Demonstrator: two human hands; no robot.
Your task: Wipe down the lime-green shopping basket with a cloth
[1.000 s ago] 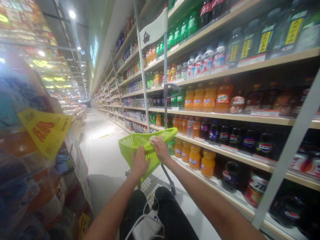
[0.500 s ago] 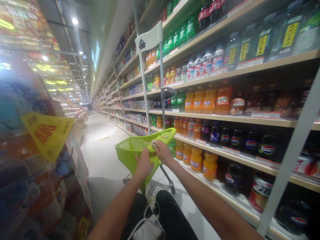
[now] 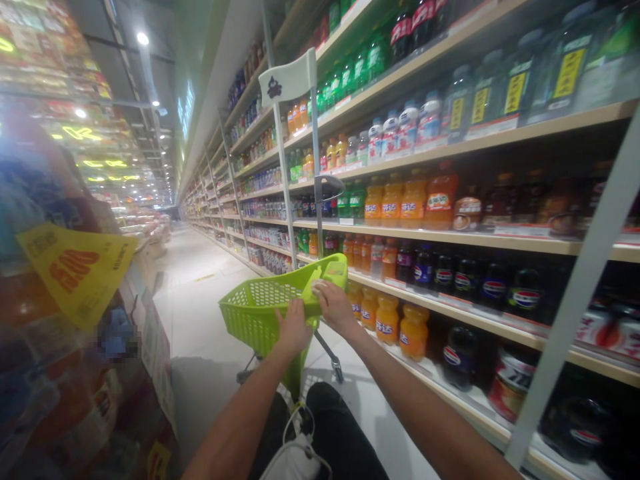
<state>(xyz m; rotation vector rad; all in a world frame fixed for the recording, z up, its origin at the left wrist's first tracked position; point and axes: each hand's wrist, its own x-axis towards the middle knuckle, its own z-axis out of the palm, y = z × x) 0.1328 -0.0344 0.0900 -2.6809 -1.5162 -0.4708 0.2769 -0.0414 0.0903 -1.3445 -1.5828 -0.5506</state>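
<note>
A small lime-green shopping cart (image 3: pixel 250 313) with a perforated basket stands just in front of my knees. My left hand (image 3: pixel 294 328) grips its near rim, fingertips over the edge. To the right, my right hand (image 3: pixel 337 308) presses a small crumpled white wipe (image 3: pixel 317 287) onto the flat green top of the handle part. The fingers are closed round the wipe and hide most of it. A wheel (image 3: pixel 337 371) shows at the end of a grey leg on the cart's right side.
Drink shelves (image 3: pixel 460 237) run along the right side, with orange soda bottles (image 3: pixel 387 319) low down. A grey pole with a white sign (image 3: pixel 287 79) rises behind the cart. Stacked goods with a yellow price tag (image 3: pixel 75 270) stand left. A white device with a cable (image 3: pixel 295 460) hangs over my lap.
The view has shifted slightly, so the cart sits a little further left. My right hand stays on the handle part with the wipe, and my left hand remains at the rim.
</note>
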